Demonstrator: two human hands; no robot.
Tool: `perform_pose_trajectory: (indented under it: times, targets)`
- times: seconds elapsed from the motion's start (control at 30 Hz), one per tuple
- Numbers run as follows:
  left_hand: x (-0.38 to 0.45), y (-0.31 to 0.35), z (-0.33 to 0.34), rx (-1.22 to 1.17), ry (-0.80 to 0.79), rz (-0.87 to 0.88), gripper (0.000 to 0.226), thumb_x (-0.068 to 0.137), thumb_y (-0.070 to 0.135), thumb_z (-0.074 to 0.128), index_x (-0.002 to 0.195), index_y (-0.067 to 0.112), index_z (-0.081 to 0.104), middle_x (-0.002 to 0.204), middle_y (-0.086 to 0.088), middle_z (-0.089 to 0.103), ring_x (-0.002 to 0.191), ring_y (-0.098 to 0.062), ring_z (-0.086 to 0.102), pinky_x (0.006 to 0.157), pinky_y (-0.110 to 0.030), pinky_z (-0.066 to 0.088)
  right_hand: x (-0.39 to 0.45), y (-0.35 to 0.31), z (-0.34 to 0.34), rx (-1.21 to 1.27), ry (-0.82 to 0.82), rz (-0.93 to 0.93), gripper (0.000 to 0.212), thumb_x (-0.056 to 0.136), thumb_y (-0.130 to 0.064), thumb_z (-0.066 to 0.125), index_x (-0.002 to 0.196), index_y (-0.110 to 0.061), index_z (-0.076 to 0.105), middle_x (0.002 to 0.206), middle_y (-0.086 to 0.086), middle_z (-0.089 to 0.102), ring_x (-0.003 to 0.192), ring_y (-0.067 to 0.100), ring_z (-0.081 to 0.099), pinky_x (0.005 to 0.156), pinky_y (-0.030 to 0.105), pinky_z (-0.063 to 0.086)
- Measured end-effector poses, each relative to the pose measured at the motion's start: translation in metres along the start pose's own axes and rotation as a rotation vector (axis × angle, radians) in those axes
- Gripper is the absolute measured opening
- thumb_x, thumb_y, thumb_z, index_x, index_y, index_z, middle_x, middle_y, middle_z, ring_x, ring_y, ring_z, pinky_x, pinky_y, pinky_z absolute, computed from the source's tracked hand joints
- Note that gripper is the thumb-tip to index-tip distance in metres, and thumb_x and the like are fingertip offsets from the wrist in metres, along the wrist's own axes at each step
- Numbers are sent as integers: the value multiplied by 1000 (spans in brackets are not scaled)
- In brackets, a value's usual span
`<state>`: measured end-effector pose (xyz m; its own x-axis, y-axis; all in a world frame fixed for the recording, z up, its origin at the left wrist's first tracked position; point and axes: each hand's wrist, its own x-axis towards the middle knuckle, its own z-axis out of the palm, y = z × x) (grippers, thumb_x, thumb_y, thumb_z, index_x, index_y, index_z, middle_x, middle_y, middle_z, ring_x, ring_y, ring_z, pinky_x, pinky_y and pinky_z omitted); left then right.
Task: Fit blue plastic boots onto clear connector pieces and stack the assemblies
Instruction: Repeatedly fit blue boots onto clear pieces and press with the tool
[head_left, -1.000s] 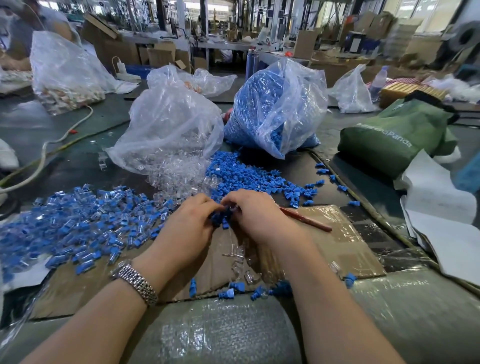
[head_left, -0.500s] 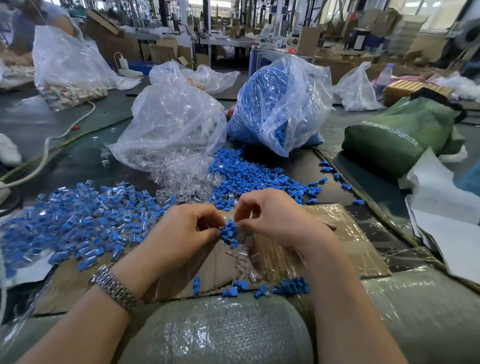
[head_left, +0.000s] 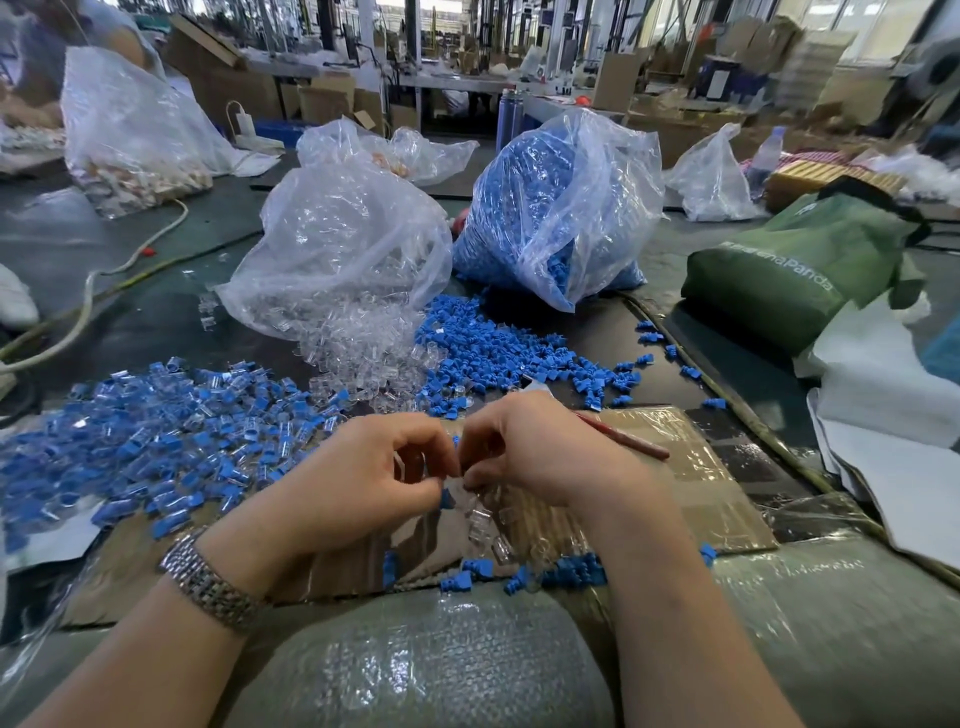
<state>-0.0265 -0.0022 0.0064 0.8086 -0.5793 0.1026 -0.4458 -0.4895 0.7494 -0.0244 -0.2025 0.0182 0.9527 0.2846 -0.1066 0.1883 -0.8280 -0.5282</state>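
Now both hands: L (head_left: 358, 478) & R (head_left: 540, 452) pinch small clear connector (head_left: 451, 480).

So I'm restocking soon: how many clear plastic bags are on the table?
5: clear connector bag, blue boot bag, crumpled bag behind them, far-left bag, far-right bag. Others may hide behind.

Two hands, the left hand (head_left: 358, 478) and the right hand (head_left: 540, 452), work among five plastic bags, one green bag (head_left: 800, 265), one red pencil (head_left: 623, 439) and blue boots (head_left: 498, 358) too numerous to count.
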Motion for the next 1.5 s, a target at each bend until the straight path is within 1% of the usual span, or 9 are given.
perform_pose_trajectory:
  times: [0.13,0.27,0.37,0.47,0.63,0.73,0.9,1.2,1.5]
  targets:
    - [3,-2,6,131,21,4,12,83,34,81,93,34,76,90,14,62,83,-3,60,72,-17,48,-1,0,0,-50,17,2,6,89,-18,77,87,-24,76,82,-12,69,77,-1,62,67,17,48]
    - [6,0,13,216,12,-5,9,83,39,78,90,33,76,90,16,59,87,6,55,74,-10,45,-1,1,-3,-14,157,9,9,94,-17,69,91,-24,74,90,-10,69,84,4,63,81,29,57]
    - [7,-1,10,168,59,-54,13,83,40,76,80,28,71,86,12,61,81,2,57,71,-14,48,-3,1,-8,103,256,-32,6,93,-23,73,89,-28,73,87,-12,65,77,-2,60,74,20,51]
    - [7,-3,-3,-56,111,-169,17,85,43,70,81,26,71,78,5,68,62,-4,57,63,-18,51,-7,2,-14,340,286,-84,1,91,-24,76,91,-24,75,84,-8,73,78,-1,66,77,19,54]
    - [7,-4,-12,-675,91,-336,26,86,26,67,94,2,69,101,-17,76,88,-26,70,74,-29,59,-12,-3,-16,530,216,-225,4,94,-16,72,93,-19,72,81,-3,73,76,4,66,77,19,53]
    - [7,2,-11,-879,117,-314,24,80,17,68,92,-4,63,102,-27,73,84,-27,73,65,-26,61,-11,-6,-12,478,203,-272,6,94,-15,72,91,-20,72,80,-9,70,71,0,60,73,16,49]
    - [8,3,-10,-840,141,-297,25,79,17,68,91,-5,62,95,-29,73,70,-21,70,61,-23,59,-10,-5,-9,397,192,-271,2,95,-16,71,95,-18,72,82,-10,70,70,-4,58,73,15,45]
    - [3,2,-15,-936,109,-167,27,74,11,86,98,4,74,105,-26,73,89,-30,74,77,-29,60,-10,-4,-12,435,248,-302,7,98,-15,68,93,-20,68,79,-10,66,70,-2,57,71,15,45]
    - [1,6,-11,-767,210,-149,30,67,24,82,96,14,81,95,-16,78,82,-21,76,73,-22,59,-10,-6,-11,403,252,-356,8,96,-14,69,93,-22,68,82,-13,66,77,1,59,73,14,43]
